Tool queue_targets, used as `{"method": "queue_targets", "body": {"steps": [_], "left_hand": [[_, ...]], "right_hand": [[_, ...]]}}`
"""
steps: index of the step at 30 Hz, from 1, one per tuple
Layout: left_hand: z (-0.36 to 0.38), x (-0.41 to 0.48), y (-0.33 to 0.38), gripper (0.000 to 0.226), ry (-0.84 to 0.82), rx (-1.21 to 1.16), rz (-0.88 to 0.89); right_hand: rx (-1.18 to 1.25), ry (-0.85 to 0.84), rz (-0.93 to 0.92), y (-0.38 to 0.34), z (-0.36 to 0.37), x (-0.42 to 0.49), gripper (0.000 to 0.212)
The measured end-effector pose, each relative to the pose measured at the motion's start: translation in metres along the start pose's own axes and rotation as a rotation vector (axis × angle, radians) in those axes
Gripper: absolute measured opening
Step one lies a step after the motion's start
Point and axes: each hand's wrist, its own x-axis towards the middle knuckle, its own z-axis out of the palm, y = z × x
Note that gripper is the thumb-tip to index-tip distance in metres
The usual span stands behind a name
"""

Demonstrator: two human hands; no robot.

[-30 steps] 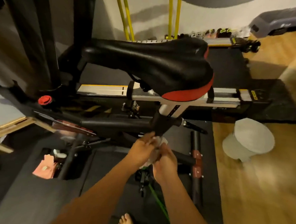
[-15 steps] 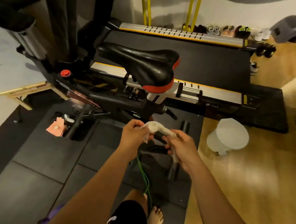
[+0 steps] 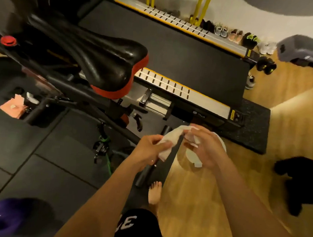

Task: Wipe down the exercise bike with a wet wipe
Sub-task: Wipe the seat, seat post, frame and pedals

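The exercise bike stands at the upper left, its black saddle [image 3: 107,65] trimmed in red and a red knob [image 3: 8,40] on the frame. Its black rear stabiliser bar [image 3: 150,169] lies on the mat below my hands. A crumpled white wet wipe [image 3: 171,138] stretches between both hands, off the bike. My left hand [image 3: 151,150] grips one end of the wipe. My right hand [image 3: 204,149] pinches the other end with curled fingers, above a white bin.
A treadmill [image 3: 180,90] with silver and yellow side rails runs behind the bike. A white bin [image 3: 193,159] sits on the wood floor under my right hand. Shoes [image 3: 234,35] line the wall. A dark furry shape [image 3: 297,180] is at the right. My bare foot [image 3: 154,192] is below.
The view has risen and swung right. Both hands came away from the seat post area toward the bin, and they have pulled the wipe apart between them.
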Motion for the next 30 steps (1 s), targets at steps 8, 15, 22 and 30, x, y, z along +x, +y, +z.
{"method": "queue_targets", "body": {"steps": [8, 15, 22, 30], "left_hand": [[0.062, 0.047, 0.020, 0.030, 0.069, -0.077, -0.042], [0.084, 0.075, 0.032, 0.016, 0.195, -0.020, -0.024], [0.107, 0.117, 0.083, 0.024, 0.506, -0.225, -0.053], [0.097, 0.172, 0.157, 0.021, 0.758, -0.194, 0.176]], "right_hand": [[0.158, 0.053, 0.317, -0.001, -0.042, 0.051, 0.032], [-0.010, -0.164, 0.476, -0.032, -0.031, 0.098, 0.013], [-0.081, -0.336, 0.227, -0.105, -0.023, 0.163, 0.023], [-0.440, -0.491, -0.050, -0.160, 0.010, 0.204, 0.013]]}}
